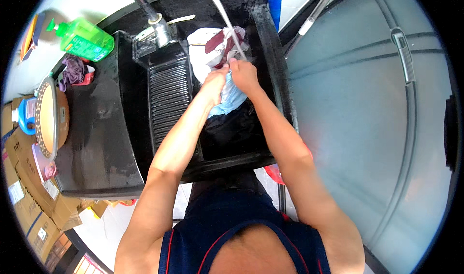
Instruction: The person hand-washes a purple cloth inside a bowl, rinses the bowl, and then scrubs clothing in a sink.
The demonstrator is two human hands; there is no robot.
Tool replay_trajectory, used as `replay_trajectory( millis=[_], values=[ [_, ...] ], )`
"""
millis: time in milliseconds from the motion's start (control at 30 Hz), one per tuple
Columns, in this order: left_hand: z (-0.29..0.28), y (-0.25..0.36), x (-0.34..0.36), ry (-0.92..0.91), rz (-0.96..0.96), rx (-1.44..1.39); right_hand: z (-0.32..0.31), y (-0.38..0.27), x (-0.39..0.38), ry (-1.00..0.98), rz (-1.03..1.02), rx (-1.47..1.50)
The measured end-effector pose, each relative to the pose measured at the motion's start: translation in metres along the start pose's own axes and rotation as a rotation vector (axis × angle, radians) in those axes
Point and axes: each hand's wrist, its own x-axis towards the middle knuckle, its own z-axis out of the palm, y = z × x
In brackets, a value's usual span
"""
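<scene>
My left hand [216, 84] and my right hand [245, 76] are side by side over the black sink [282, 81], both closed on a light blue wet cloth [232, 99]. The cloth hangs below my fingers toward the basin floor. Just beyond my hands lies a bunched white cloth [198, 56] with dark red parts [216, 42]. A stream of water [224, 12] falls from the top of the view onto the cloths by my right hand. My fingertips are partly hidden by my own hands.
A ribbed black washboard [169, 98] is left of the cloths. The faucet base [159, 30] rises behind it. On the left counter stand a green pump bottle [87, 40], a crumpled purple cloth [74, 72] and a tan basin [47, 117]. A frosted glass door [353, 129] flanks the right.
</scene>
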Motion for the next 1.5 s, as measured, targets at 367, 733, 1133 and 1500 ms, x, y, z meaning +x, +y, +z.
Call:
replay_trajectory(
  millis=[367,733,1133,1500],
  values=[
    [-0.056,0.040,-0.097,0.443,0.762,1.179,-0.075,-0.056,-0.046,-0.323,-0.141,0.458],
    [-0.057,0.007,-0.095,-0.360,-0.039,-0.793,-0.040,-0.099,-0.165,-0.153,-0.796,-0.165],
    [-0.056,0.053,-0.115,-0.569,0.067,-0.472,-0.077,-0.072,-0.085,-0.438,-0.073,0.794],
    [-0.040,0.079,-0.100,-0.352,0.159,-0.101,-0.074,-0.022,-0.067,-0.025,-0.028,0.499]
  ],
)
